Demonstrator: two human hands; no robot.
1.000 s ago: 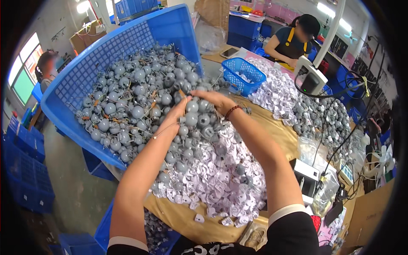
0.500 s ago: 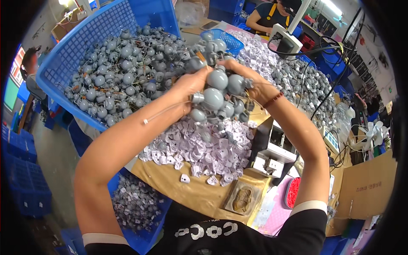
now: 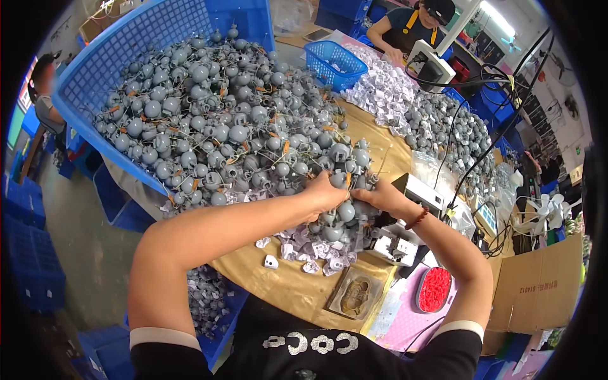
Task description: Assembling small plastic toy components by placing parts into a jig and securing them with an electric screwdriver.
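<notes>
1 clump of gray balls [image 3: 346, 211] is clasped between the left hand [image 3: 326, 192] and the right hand [image 3: 384, 196], both curled around it. The clump is held at the near edge of a gray heap [image 3: 237, 133], beside white pieces [image 3: 304, 250] on a gold cloth [image 3: 253, 282].

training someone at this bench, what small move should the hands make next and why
Probably ease the left hand and right hand apart so the grey ball parts between them can settle, since both flank that cluster and similar parts lie heaped beside it.
</notes>
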